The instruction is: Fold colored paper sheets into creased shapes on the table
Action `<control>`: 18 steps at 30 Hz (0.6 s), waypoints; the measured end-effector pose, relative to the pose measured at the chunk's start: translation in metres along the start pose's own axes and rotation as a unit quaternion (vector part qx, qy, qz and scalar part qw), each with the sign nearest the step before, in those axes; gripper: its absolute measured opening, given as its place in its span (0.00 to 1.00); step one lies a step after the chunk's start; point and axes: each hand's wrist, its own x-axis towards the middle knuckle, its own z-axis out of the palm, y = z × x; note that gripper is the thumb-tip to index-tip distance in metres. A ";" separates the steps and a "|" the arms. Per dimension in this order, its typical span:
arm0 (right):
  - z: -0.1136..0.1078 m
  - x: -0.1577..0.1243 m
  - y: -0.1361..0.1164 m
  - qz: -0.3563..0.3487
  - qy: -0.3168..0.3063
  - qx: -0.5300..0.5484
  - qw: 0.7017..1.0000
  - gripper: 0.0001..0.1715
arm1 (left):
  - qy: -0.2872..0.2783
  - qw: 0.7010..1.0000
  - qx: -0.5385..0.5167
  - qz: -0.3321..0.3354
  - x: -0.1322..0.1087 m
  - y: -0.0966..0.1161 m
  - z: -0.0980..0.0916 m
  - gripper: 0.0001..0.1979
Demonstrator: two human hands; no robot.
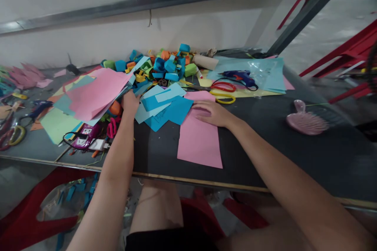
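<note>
My right hand (214, 113) lies on a strip of pink paper (200, 145), its fingers stretched out and apart. Its fingertips reach the edge of some blue paper pieces (180, 110), one bearing handwriting. My left hand (130, 104) is at the right edge of a pile of large coloured sheets, topped by a pink sheet (94, 92). The fingers of that hand are mostly hidden among the papers, so their grip does not show. Scissors with red and yellow handles (225, 98) lie just beyond the pink strip.
Folded paper pieces (165, 64) are heaped against the wall. A blue glue gun (240, 77) rests on light blue sheets (275, 74) at the back right, with a pink hairbrush (306, 121) nearer. A purple device (85, 135) and pink-handled scissors (112, 127) lie left of my left forearm.
</note>
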 end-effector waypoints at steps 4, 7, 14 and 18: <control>0.000 0.001 0.001 -0.008 0.002 -0.001 1.000 0.24 | -0.013 1.000 -0.028 0.008 0.004 -0.003 0.000 0.24; -0.001 0.000 0.005 -0.009 -0.007 0.002 1.000 0.25 | -0.015 0.999 0.016 0.030 0.001 0.000 -0.002 0.19; -0.009 -0.007 0.013 0.021 0.025 -0.011 0.999 0.23 | 0.101 0.986 0.111 0.076 -0.010 0.005 -0.007 0.22; -0.009 0.000 0.004 0.086 0.122 0.072 0.986 0.25 | 0.206 0.952 0.053 0.221 -0.028 0.027 -0.013 0.21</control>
